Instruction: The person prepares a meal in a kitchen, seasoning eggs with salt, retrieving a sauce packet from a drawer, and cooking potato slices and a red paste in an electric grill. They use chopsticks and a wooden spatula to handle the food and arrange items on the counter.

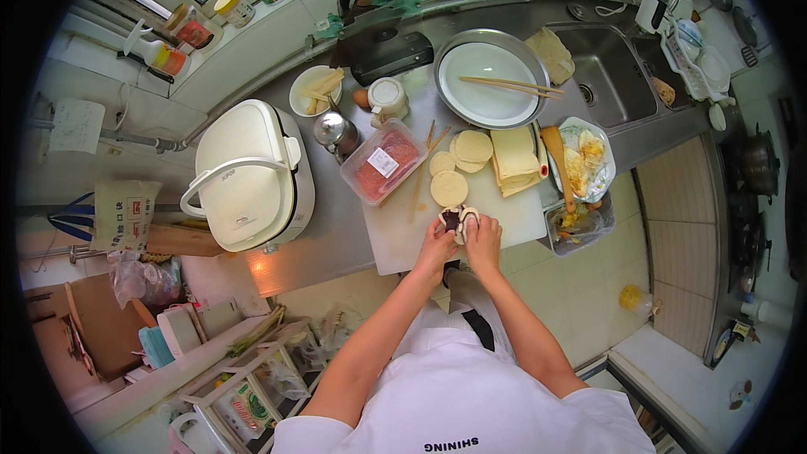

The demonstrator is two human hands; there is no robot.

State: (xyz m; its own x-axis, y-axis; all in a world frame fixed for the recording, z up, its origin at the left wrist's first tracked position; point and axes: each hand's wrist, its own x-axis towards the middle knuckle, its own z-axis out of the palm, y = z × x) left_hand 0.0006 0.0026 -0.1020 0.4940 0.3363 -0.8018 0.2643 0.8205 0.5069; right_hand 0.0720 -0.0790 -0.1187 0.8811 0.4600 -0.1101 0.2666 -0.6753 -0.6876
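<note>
My left hand [435,248] and my right hand [483,243] together grip a small folded piece of pale dough or bread [464,215] with dark filling showing. They are above the near edge of a white cutting board [403,233]. Just beyond my fingers lies a flat pale round [449,188], with several more rounds [473,147] overlapping behind it. To their right is a stack of square pale slices [514,161]. A clear plastic box of minced meat [386,161], bearing a label, sits at the board's left corner, beside wooden chopsticks [417,186].
A white lidded cooker [243,170] stands at left, near a metal pot [335,132]. A steel basin [444,98] holds a white plate [488,98] and chopsticks. At right are a plate of fried egg [589,151] with a wooden spatula [558,151], a lined bin [580,230] and the sink [605,69].
</note>
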